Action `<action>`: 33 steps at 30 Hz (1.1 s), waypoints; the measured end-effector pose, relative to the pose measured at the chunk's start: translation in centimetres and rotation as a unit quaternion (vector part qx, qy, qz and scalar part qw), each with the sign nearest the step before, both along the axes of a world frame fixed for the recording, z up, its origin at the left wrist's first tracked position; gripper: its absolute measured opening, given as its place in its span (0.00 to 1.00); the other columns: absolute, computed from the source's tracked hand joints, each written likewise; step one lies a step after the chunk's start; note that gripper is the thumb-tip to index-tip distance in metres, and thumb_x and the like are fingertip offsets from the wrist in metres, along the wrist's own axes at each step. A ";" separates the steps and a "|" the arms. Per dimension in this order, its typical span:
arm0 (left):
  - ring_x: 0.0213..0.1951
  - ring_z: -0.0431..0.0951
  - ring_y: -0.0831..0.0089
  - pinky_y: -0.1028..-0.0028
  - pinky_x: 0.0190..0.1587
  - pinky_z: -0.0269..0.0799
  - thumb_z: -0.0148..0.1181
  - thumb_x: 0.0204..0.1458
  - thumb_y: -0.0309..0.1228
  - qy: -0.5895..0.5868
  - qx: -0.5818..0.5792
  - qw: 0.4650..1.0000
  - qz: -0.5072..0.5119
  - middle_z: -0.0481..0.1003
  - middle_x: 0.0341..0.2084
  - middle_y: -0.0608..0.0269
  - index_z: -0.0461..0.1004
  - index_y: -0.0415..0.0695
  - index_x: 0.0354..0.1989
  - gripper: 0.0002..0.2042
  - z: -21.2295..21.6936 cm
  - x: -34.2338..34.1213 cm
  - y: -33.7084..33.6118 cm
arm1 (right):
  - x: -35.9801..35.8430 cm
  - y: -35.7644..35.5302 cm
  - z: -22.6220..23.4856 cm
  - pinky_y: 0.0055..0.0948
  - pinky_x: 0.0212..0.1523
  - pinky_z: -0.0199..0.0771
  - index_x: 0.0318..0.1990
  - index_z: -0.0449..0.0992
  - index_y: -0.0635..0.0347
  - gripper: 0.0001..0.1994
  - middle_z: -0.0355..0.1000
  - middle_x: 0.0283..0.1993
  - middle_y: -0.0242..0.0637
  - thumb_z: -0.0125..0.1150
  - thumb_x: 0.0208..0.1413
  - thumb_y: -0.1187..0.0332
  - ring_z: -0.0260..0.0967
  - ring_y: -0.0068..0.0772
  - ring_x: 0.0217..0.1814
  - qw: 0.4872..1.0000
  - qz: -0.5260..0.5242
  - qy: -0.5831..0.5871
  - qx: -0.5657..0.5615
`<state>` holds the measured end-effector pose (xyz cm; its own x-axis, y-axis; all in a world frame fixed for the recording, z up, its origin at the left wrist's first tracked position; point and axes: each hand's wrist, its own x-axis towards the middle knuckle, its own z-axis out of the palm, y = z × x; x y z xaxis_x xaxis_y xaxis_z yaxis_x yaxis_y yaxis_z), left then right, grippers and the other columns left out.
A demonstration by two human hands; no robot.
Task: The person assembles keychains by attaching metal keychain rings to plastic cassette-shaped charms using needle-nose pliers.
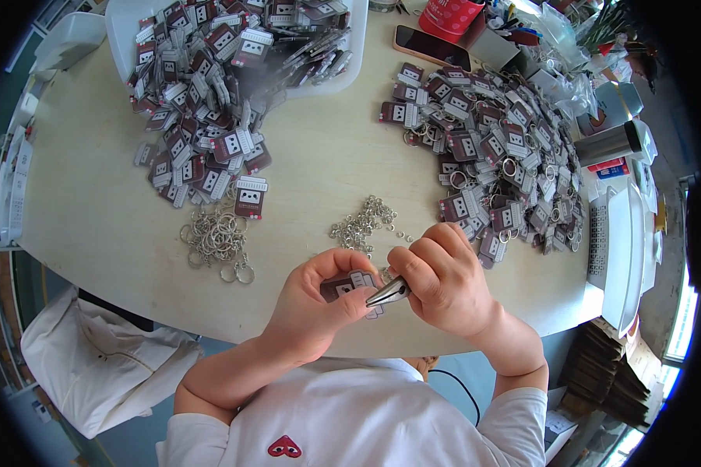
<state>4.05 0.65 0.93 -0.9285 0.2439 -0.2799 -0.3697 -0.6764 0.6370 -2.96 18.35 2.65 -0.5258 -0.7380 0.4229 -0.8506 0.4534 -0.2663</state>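
My left hand [308,307] pinches a brown and clear acrylic keychain charm [335,289] over the table's near edge. In my right hand [448,280] are needle-nose pliers [391,293], their metal tips touching or very close to the charm's clear end and my left thumb. My fingers hide the plier handles, and I cannot make out any small ring at the tips. Just beyond my hands lies a heap of small silver jump rings [366,222]. Farther left, larger split key rings [216,236] sit below a pile of loose charms [202,159].
A white bin [356,54] full of charms stands at the far left. Charms with rings attached form a big pile [506,148] at right. Behind it are a phone [432,48] and a red cup [448,19]. A steel tumbler [609,145] and white tray [625,261] line the right edge.
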 end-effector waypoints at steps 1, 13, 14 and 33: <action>0.31 0.70 0.85 0.83 0.35 0.68 0.58 0.49 0.22 -0.001 -0.004 1.000 -0.001 0.72 0.33 0.67 0.67 0.40 0.41 0.11 -0.2 0.1 -0.1 | -0.1 0.0 0.0 0.29 0.31 0.61 0.32 0.70 0.58 0.13 0.57 0.21 0.29 0.57 0.32 0.72 0.59 0.31 0.26 1.000 0.003 -0.001 0.009; 0.38 0.70 0.62 0.66 0.41 0.66 0.65 0.40 0.28 0.268 -0.787 0.553 0.057 0.71 0.36 0.58 0.72 0.42 0.36 0.14 -2.4 1.0 -8.7 | -7.8 9.6 0.3 0.33 0.34 0.68 0.40 0.70 0.65 0.12 0.67 0.30 0.46 0.48 0.46 0.80 0.67 0.44 0.30 0.940 -0.333 0.056 -0.045; 0.39 0.70 0.59 0.65 0.41 0.66 0.65 0.38 0.27 0.222 -0.830 0.510 0.044 0.71 0.36 0.58 0.73 0.42 0.34 0.13 -2.3 0.8 -9.5 | -9.4 11.2 0.5 0.31 0.33 0.67 0.41 0.70 0.64 0.10 0.68 0.31 0.45 0.49 0.51 0.76 0.68 0.39 0.29 0.920 -0.386 0.059 -0.024; 0.31 0.75 0.77 0.79 0.35 0.70 0.56 0.50 0.22 0.038 -0.476 0.878 0.027 0.75 0.32 0.60 0.67 0.39 0.31 0.04 -0.9 0.4 -9.8 | -1.8 5.1 -2.6 0.33 0.30 0.66 0.30 0.73 0.65 0.05 0.68 0.25 0.42 0.61 0.45 0.74 0.67 0.42 0.28 0.937 -0.194 -0.289 -0.025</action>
